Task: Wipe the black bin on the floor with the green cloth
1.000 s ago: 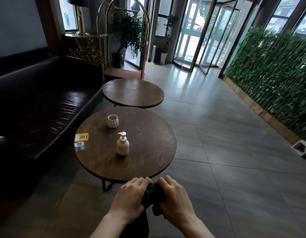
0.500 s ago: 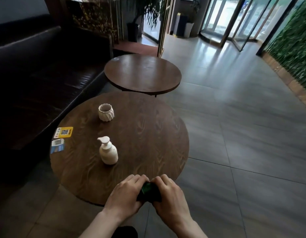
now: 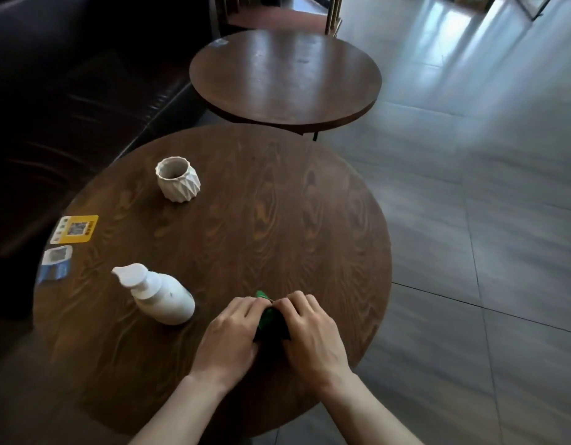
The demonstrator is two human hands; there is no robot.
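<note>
A bunched green cloth (image 3: 267,317) sits between my two hands above the near round wooden table (image 3: 277,213). My left hand (image 3: 229,335) grips its left side and my right hand (image 3: 313,332) grips its right side, so only a small strip of green shows between the fingers. The black bin is not in view.
On the near table stand a white pump bottle (image 3: 160,295), a white faceted cup (image 3: 178,178) and two QR-code cards (image 3: 75,229). A second round table (image 3: 285,75) stands behind it. A dark leather sofa (image 3: 69,91) runs along the left. Grey tiled floor (image 3: 486,220) lies to the right.
The view has tilted down and moved closer over the near table. My hands, still bunched on the cloth, now hang over the tabletop instead of in front of its edge.
</note>
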